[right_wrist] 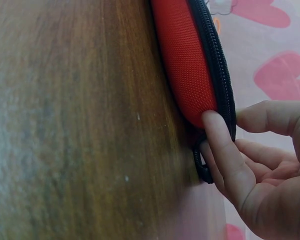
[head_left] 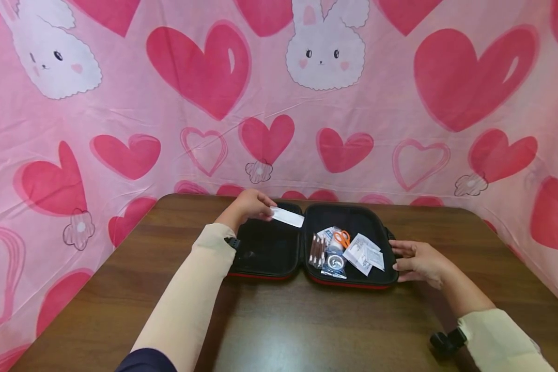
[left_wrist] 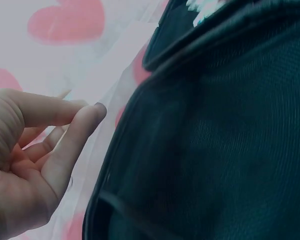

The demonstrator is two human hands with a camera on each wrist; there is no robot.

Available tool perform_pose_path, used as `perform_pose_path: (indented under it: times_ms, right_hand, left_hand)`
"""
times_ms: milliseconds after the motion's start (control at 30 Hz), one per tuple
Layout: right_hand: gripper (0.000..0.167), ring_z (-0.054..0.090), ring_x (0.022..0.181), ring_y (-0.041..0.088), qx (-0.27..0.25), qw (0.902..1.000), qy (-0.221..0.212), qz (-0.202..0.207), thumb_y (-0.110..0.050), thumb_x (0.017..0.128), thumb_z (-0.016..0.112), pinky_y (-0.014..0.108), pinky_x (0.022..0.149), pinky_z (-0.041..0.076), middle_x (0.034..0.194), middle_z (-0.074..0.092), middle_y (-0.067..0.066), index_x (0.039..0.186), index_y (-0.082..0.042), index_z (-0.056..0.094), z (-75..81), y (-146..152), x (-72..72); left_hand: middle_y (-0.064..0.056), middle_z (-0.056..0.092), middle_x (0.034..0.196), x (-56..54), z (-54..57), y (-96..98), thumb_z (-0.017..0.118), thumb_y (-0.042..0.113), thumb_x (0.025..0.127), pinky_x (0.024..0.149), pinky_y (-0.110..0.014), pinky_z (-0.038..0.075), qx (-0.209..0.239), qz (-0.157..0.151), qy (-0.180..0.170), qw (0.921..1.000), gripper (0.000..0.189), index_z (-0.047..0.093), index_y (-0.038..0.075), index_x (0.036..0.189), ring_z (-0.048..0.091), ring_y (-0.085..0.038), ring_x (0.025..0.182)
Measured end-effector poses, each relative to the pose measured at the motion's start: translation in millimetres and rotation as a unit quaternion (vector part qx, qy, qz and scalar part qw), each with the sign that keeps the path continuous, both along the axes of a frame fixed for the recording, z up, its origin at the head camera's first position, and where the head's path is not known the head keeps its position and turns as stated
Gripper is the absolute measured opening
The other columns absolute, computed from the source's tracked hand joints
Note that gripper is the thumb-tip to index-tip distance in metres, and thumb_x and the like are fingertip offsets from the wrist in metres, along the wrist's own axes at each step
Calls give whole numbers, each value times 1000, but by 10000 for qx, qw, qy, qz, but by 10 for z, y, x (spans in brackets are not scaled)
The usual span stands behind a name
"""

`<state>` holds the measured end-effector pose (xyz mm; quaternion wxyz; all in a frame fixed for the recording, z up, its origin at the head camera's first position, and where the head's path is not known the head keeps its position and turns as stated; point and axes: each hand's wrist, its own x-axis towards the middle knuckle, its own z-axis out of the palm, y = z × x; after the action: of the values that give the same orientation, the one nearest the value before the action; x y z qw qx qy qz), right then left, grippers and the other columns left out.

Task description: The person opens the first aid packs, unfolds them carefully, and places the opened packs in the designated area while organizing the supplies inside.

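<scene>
A red zippered case with black lining (head_left: 269,253) lies unfolded on the table. My left hand (head_left: 253,205) pinches one end of a flat white packet (head_left: 289,217) between thumb and fingers, above the left half. The left wrist view shows this pale strip (left_wrist: 117,60) stretching away from the fingertips. At the case's right edge, my right hand (head_left: 420,263) holds the rim, thumb and fingers on either side of the zipper (right_wrist: 222,65). Inside the right half lie orange-handled scissors (head_left: 341,238), brown-and-white sticks (head_left: 317,250), a round item in clear wrap (head_left: 336,262) and white packets (head_left: 363,253).
The brown wooden table (head_left: 307,325) extends around the case on all sides. Close behind its far edge hangs a pink cloth (head_left: 297,113) with hearts and rabbits. A black zipper pull (right_wrist: 204,172) hangs by the right fingers.
</scene>
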<state>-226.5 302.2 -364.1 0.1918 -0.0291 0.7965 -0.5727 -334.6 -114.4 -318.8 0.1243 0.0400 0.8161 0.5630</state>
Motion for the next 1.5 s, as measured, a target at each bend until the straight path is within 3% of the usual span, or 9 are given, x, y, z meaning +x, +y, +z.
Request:
perform_pose_path:
  times_ms: [467, 700, 967, 1167, 1300, 1500]
  right_hand:
    - [75, 60, 93, 24, -27, 10000, 60, -16, 7, 87, 62, 46, 77, 57, 146, 25, 41, 148, 14, 19, -14, -3, 6]
    - [74, 60, 94, 25, 64, 9999, 86, -35, 6, 88, 63, 45, 77, 57, 146, 26, 40, 148, 13, 20, -12, -1, 2]
    - [74, 60, 93, 26, 55, 9999, 100, -70, 7, 87, 63, 46, 77, 58, 145, 27, 41, 147, 14, 21, -13, -7, 14]
    - [74, 60, 92, 25, 30, 9998, 157, -74, 8, 86, 62, 45, 75, 58, 143, 28, 42, 147, 15, 21, -22, -15, 17]
    - [74, 61, 91, 24, 19, 9998, 182, -45, 8, 86, 62, 45, 74, 58, 143, 27, 43, 146, 16, 20, -24, -16, 18]
    - [74, 60, 92, 24, 6, 9998, 200, -10, 9, 86, 61, 45, 73, 58, 143, 27, 43, 146, 16, 19, -24, -18, 9]
  left_hand:
    - [-15, 71, 87, -18, -182, -579, 72, 0, 86, 68, -34, 59, 324, 114, 398, 9986, 33, 65, -10, 116, 70, -21, 69]
    - [-15, 71, 91, -23, -197, -902, 71, -1, 86, 69, -30, 58, 7, 330, 586, 9977, 32, 65, -13, 115, 68, -18, 69]
    - [-18, 70, 98, 24, -176, -1205, 68, 2, 90, 73, -30, 58, -1067, 308, 780, 9907, 27, 67, -10, 114, 65, -17, 74]
    - [-19, 70, 99, 30, -206, -1239, 67, 2, 91, 76, -33, 58, -1290, 278, 784, 9882, 25, 68, -9, 113, 64, -17, 74]
    - [-20, 70, 98, 17, -234, -1158, 67, 0, 90, 75, -33, 58, -1146, 46, 779, 9903, 26, 67, -12, 114, 65, -18, 73]
    - [-19, 70, 95, -10, -252, -991, 68, -4, 88, 71, -30, 58, -774, -28, 556, 9954, 24, 67, -14, 110, 65, -16, 68]
